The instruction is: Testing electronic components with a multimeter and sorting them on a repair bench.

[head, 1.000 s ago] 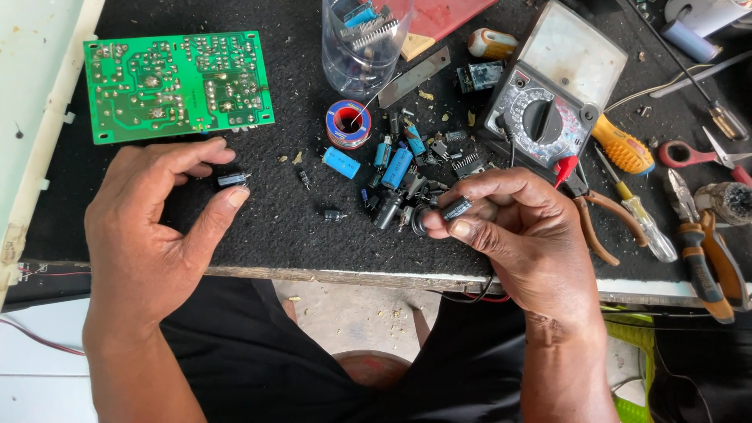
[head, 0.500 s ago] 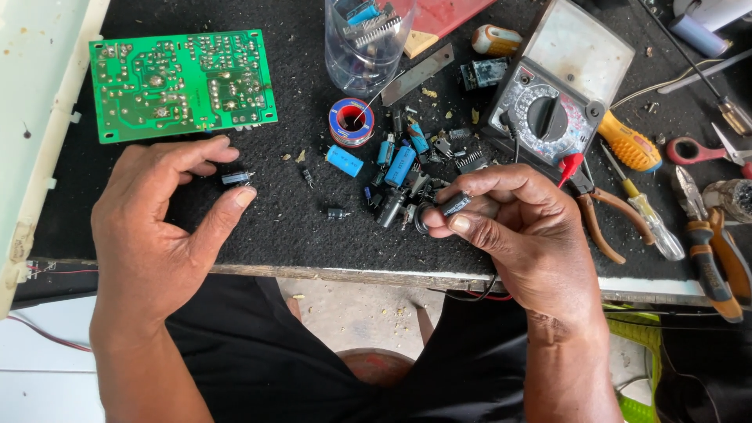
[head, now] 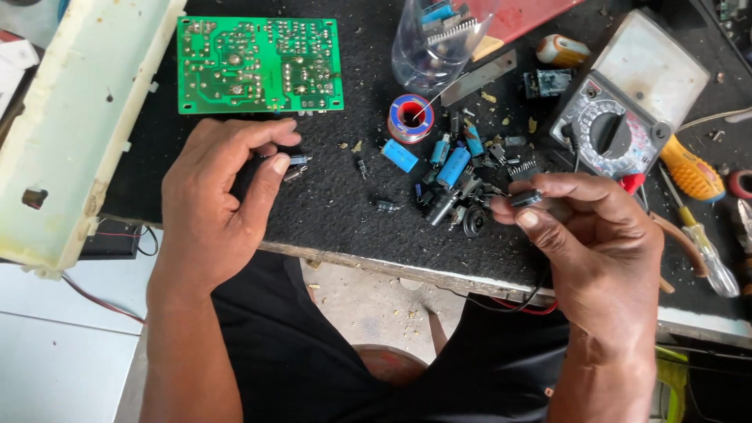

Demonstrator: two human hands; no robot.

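Observation:
My left hand point(head: 219, 200) rests on the black bench mat, fingertips pinching a small dark capacitor point(head: 294, 162) just below the green circuit board point(head: 260, 64). My right hand point(head: 591, 243) hovers over the bench's front edge and pinches another small dark cylindrical component point(head: 525, 197) between thumb and forefinger. Between the hands lies a heap of loose parts point(head: 462, 176), with blue capacitors point(head: 453, 166) and black ones among them.
A solder spool point(head: 410, 117) and a clear plastic cup point(head: 439, 43) stand behind the heap. An analog multimeter point(head: 627, 117), a yellow-handled screwdriver point(head: 693, 176) and pliers lie at the right. A cream plastic casing point(head: 78, 125) lies at the left.
The camera view has shifted slightly. Both hands stay in nearly the same pose, each still pinching its small component.

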